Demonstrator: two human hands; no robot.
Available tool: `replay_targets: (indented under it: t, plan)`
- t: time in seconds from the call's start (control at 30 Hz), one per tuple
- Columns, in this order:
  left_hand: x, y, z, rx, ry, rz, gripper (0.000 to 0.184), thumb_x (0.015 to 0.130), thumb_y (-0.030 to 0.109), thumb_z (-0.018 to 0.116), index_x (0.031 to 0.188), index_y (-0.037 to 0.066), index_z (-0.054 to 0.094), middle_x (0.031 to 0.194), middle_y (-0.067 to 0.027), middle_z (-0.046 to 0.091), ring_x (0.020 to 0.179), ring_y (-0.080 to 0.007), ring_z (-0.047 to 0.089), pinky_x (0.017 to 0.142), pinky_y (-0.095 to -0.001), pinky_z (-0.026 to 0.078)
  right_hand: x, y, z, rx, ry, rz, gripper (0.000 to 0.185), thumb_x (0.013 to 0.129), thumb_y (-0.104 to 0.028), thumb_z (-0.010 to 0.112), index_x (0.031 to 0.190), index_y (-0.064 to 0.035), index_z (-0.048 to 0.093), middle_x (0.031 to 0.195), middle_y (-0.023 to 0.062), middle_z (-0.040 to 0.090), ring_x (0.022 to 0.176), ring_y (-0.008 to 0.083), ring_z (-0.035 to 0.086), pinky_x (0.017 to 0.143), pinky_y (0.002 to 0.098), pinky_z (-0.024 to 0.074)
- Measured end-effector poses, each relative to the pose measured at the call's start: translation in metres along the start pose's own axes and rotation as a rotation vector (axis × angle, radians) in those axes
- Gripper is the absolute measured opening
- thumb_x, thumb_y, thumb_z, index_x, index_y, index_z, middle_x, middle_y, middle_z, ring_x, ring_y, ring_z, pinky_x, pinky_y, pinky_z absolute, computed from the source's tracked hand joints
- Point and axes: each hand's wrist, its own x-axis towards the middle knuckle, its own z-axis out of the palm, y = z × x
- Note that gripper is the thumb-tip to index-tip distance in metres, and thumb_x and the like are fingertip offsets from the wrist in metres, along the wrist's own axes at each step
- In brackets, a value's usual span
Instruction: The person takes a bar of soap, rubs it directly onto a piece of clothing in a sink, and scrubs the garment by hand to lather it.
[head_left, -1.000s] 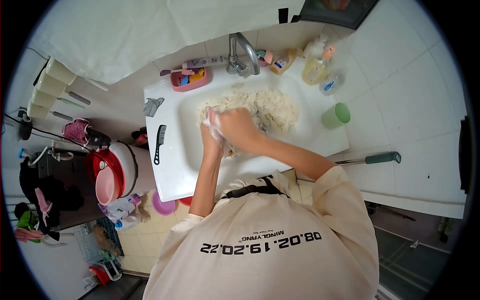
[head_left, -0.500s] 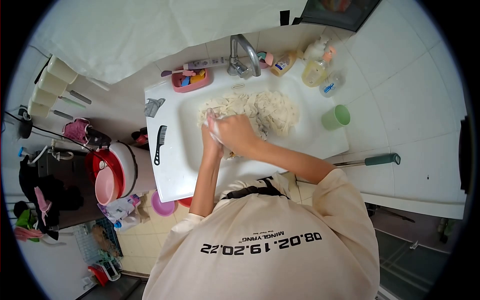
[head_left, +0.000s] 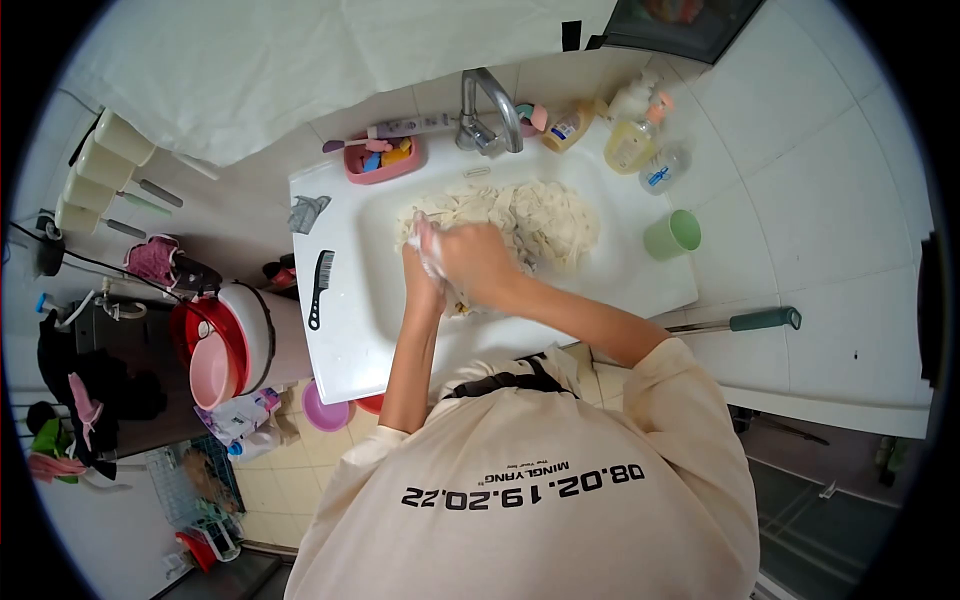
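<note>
My left hand [head_left: 423,282] and my right hand [head_left: 474,260] press together over the left half of the sink basin [head_left: 378,285]. Between them is a whitish, soapy-looking bit of cloth [head_left: 431,256], gripped by both closed hands. Most of my left fingers are hidden behind the right hand. Beyond and to the right, a heap of wet cream cloth [head_left: 555,222] with small dark marks lies bunched in the basin. Whether the held piece joins this heap cannot be made out.
A chrome faucet [head_left: 491,100] rises behind the basin. Along the rim are a pink box [head_left: 385,172] of small colourful items, a black comb [head_left: 320,290], a grey cloth [head_left: 308,213], a green cup [head_left: 672,235] and a pump bottle [head_left: 630,148]. Buckets [head_left: 213,370] stand at left.
My right hand has shifted slightly against the left, in a small rubbing motion. The cloth heap and the things around the sink look unchanged.
</note>
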Motion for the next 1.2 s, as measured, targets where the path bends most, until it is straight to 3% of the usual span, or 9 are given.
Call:
replay_targets:
  t: [0.23, 0.3, 0.4, 0.63, 0.73, 0.87, 1.03, 1.13, 1.2]
  plan:
    - [-0.010, 0.014, 0.003, 0.065, -0.216, 0.059, 0.051, 0.084, 0.040, 0.041, 0.114, -0.002, 0.040, 0.108, -0.0073, 0.044, 0.096, -0.0149, 0.041, 0.087, -0.0261, 0.029, 0.017, 0.054, 0.025, 0.195, -0.033, 0.129, 0.038, 0.084, -0.026, 0.043, 0.058, 0.0020, 0.049, 0.046, 0.0165, 0.043, 0.038, 0.0277, 0.044, 0.038, 0.0325, 0.0366]
    - [-0.004, 0.016, -0.014, 0.222, -0.244, 0.071, 0.056, 0.082, 0.042, 0.045, 0.114, -0.003, 0.039, 0.108, -0.0081, 0.044, 0.095, -0.0141, 0.041, 0.085, -0.0259, 0.031, 0.022, 0.056, 0.004, 0.601, -0.055, 0.300, 0.045, 0.083, -0.033, 0.047, 0.057, 0.0045, 0.045, 0.042, 0.0120, 0.036, 0.038, 0.0188, 0.032, 0.040, 0.0299, 0.0304]
    - [-0.011, 0.026, -0.019, 0.308, -0.345, 0.006, 0.046, 0.080, 0.038, 0.050, 0.104, -0.001, 0.048, 0.094, -0.0064, 0.050, 0.085, -0.0114, 0.044, 0.075, -0.0234, 0.036, 0.022, 0.053, -0.012, 0.750, -0.166, 0.404, 0.049, 0.082, -0.035, 0.049, 0.056, 0.0056, 0.043, 0.042, 0.0064, 0.030, 0.045, 0.0131, 0.024, 0.042, 0.0294, 0.0259]
    - [-0.008, 0.029, -0.032, 0.322, -0.370, 0.124, 0.033, 0.080, 0.031, 0.052, 0.092, 0.001, 0.053, 0.079, 0.0008, 0.052, 0.073, -0.0068, 0.045, 0.066, -0.0213, 0.037, 0.011, 0.055, -0.031, 0.835, -0.390, 0.439, 0.042, 0.082, -0.035, 0.049, 0.066, 0.0037, 0.050, 0.046, 0.0081, 0.037, 0.043, 0.0096, 0.035, 0.044, 0.0272, 0.0317]
    - [-0.004, 0.017, -0.017, -0.014, -0.290, 0.155, 0.028, 0.082, 0.029, 0.049, 0.091, 0.003, 0.052, 0.076, 0.0020, 0.051, 0.070, -0.0064, 0.044, 0.064, -0.0219, 0.037, -0.009, 0.048, -0.018, 0.610, -0.362, 0.014, 0.033, 0.081, -0.030, 0.050, 0.063, -0.0022, 0.054, 0.049, 0.0141, 0.049, 0.039, 0.0219, 0.044, 0.043, 0.0304, 0.0378]
    - [-0.021, 0.002, 0.023, -0.294, -0.011, 0.073, 0.033, 0.085, 0.033, 0.043, 0.092, 0.002, 0.051, 0.076, 0.0007, 0.048, 0.073, -0.0085, 0.044, 0.066, -0.0237, 0.037, -0.021, 0.000, -0.012, 0.169, 0.096, 0.013, 0.037, 0.079, -0.026, 0.050, 0.048, -0.0053, 0.049, 0.041, 0.0095, 0.046, 0.036, 0.0246, 0.047, 0.037, 0.0331, 0.0381]
    - [-0.015, -0.010, 0.023, -0.155, -0.037, 0.226, 0.037, 0.085, 0.035, 0.042, 0.092, -0.001, 0.051, 0.076, -0.0012, 0.048, 0.068, -0.0076, 0.043, 0.060, -0.0225, 0.038, -0.008, 0.013, 0.006, -0.004, 0.101, 0.222, 0.032, 0.078, -0.020, 0.049, 0.049, -0.0060, 0.050, 0.041, 0.0087, 0.046, 0.035, 0.0225, 0.047, 0.036, 0.0310, 0.0376]
    - [-0.005, -0.010, 0.004, -0.064, 0.023, -0.005, 0.042, 0.086, 0.037, 0.040, 0.094, -0.002, 0.052, 0.076, -0.0008, 0.048, 0.069, -0.0071, 0.041, 0.063, -0.0223, 0.037, -0.020, -0.004, 0.000, -0.071, 0.069, -0.097, 0.020, 0.077, -0.016, 0.049, 0.061, -0.0041, 0.052, 0.042, 0.0090, 0.046, 0.037, 0.0227, 0.048, 0.036, 0.0304, 0.0388]
    - [-0.010, -0.011, 0.015, -0.013, -0.006, 0.106, 0.039, 0.086, 0.037, 0.041, 0.087, 0.000, 0.053, 0.072, -0.0001, 0.047, 0.066, -0.0064, 0.040, 0.058, -0.0222, 0.036, -0.003, 0.021, 0.004, -0.032, 0.034, 0.018, 0.017, 0.076, -0.016, 0.050, 0.063, -0.0041, 0.052, 0.042, 0.0094, 0.046, 0.037, 0.0228, 0.049, 0.036, 0.0305, 0.0388]
